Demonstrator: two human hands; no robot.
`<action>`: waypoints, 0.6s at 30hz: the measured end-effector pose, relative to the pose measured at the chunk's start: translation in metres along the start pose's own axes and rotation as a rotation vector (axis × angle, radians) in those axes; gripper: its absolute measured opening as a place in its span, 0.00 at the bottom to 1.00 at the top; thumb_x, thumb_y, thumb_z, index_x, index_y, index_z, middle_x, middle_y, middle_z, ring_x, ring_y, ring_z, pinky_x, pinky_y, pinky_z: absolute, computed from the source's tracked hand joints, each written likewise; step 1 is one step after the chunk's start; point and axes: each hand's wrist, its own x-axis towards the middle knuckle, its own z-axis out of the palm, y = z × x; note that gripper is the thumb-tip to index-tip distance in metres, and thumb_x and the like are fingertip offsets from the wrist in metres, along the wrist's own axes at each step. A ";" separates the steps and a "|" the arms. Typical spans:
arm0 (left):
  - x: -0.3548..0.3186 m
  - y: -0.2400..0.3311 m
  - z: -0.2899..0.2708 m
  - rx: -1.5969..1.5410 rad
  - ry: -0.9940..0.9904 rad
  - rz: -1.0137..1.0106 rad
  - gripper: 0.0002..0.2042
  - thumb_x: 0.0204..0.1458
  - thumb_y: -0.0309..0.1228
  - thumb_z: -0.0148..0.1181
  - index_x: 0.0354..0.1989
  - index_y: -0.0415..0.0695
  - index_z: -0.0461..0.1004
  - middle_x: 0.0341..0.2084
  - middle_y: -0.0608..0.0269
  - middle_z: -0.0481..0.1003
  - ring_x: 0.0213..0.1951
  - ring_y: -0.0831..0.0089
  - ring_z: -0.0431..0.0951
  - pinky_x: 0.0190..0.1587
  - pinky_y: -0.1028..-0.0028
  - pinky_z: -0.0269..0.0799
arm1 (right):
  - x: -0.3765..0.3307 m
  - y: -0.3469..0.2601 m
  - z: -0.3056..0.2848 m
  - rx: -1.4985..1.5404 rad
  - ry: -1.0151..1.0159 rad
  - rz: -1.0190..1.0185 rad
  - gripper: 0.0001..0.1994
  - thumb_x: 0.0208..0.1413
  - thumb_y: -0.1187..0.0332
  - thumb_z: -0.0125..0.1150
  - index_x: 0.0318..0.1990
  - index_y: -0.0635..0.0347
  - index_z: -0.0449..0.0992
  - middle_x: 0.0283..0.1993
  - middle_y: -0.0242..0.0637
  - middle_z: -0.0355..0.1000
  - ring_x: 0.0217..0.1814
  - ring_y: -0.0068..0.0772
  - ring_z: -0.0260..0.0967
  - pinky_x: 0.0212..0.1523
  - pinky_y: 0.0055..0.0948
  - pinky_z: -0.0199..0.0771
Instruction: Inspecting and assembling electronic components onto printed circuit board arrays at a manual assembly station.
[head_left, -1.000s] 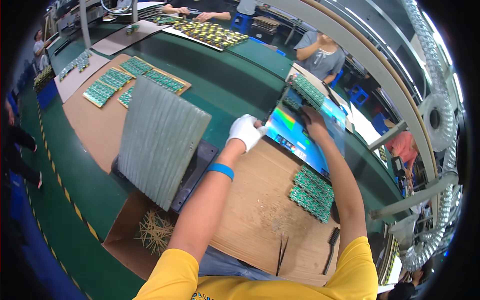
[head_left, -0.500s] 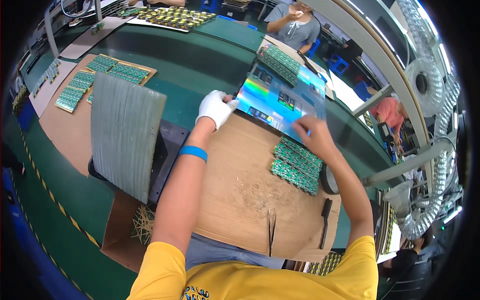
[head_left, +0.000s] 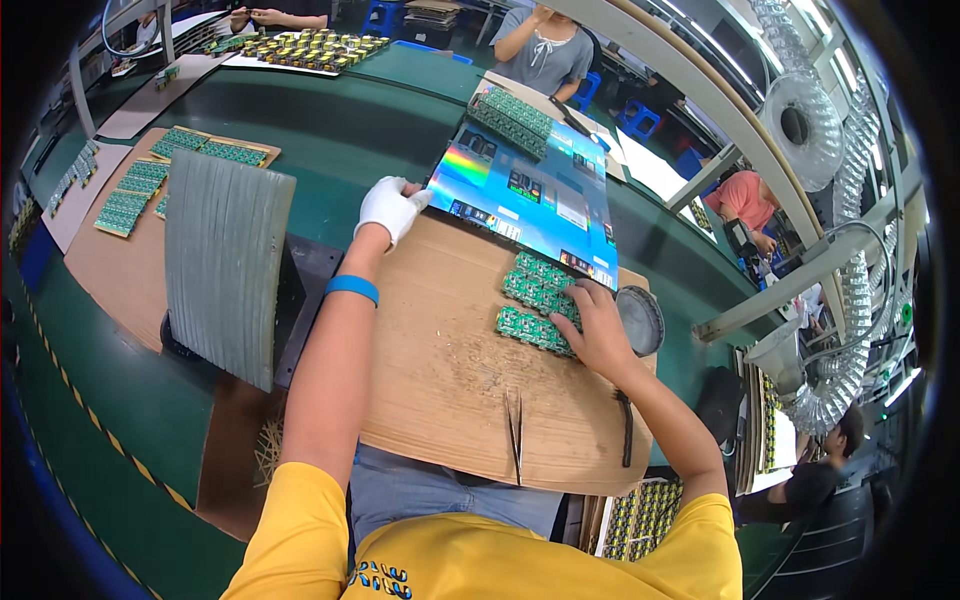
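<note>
Circuit boards (head_left: 533, 280), green and thick with small parts, lie on the cardboard (head_left: 420, 330) that covers the near part of the counter (head_left: 400, 125), just below the near edge of a blue printed panel (head_left: 535, 205), and from where I stand the bare right hand (head_left: 603, 342) is over their right end. Its fingers are spread, the thumb well apart from the rest; whether the tips close on an edge I cannot tell. The gloved left hand (head_left: 388, 212) is at the panel's left corner, its fingers seeming to pinch the edge there. To handle these boards well, I'd take them by their outer edges, thumb against one side and fingers on the other, so that no bare skin presses on the parts. A straight lift would be safer than a drag, since fine scraps (head_left: 485, 372) are scattered over the cardboard close by and could catch underneath. The left hand's job, as I judge it, is to steady the panel: another stack of boards (head_left: 512, 122) sits at its far end, and a tilt could set that sliding. I'd mind the right wrist too, with the round grey dish (head_left: 640, 322) just beside it; the tweezers (head_left: 514, 440) and brush (head_left: 626, 430) lie nearer the person, safely out of the way.
</note>
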 end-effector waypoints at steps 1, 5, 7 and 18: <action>0.000 0.001 0.000 -0.002 -0.008 -0.008 0.20 0.53 0.45 0.69 0.39 0.37 0.82 0.41 0.47 0.82 0.46 0.51 0.81 0.51 0.63 0.75 | 0.002 -0.002 -0.006 0.078 -0.018 -0.001 0.22 0.62 0.62 0.65 0.58 0.67 0.73 0.56 0.53 0.69 0.58 0.59 0.67 0.60 0.51 0.67; -0.001 -0.001 -0.001 0.001 0.010 -0.004 0.20 0.53 0.45 0.69 0.39 0.37 0.82 0.40 0.47 0.82 0.45 0.52 0.82 0.50 0.63 0.75 | 0.007 0.004 0.000 0.183 -0.058 0.098 0.22 0.61 0.63 0.66 0.58 0.67 0.74 0.54 0.52 0.69 0.56 0.57 0.67 0.59 0.49 0.68; -0.002 0.003 -0.002 -0.001 0.023 0.000 0.20 0.53 0.45 0.69 0.39 0.37 0.82 0.40 0.47 0.82 0.45 0.52 0.82 0.50 0.63 0.75 | 0.008 0.007 0.002 0.192 -0.071 0.146 0.22 0.60 0.63 0.67 0.58 0.67 0.74 0.54 0.52 0.69 0.56 0.56 0.67 0.59 0.47 0.68; -0.006 0.009 -0.006 0.063 0.017 -0.022 0.20 0.53 0.43 0.71 0.38 0.35 0.80 0.38 0.49 0.82 0.41 0.61 0.82 0.49 0.67 0.75 | 0.054 0.016 -0.015 0.443 0.034 0.092 0.18 0.56 0.68 0.71 0.52 0.67 0.77 0.39 0.40 0.75 0.44 0.34 0.73 0.48 0.33 0.73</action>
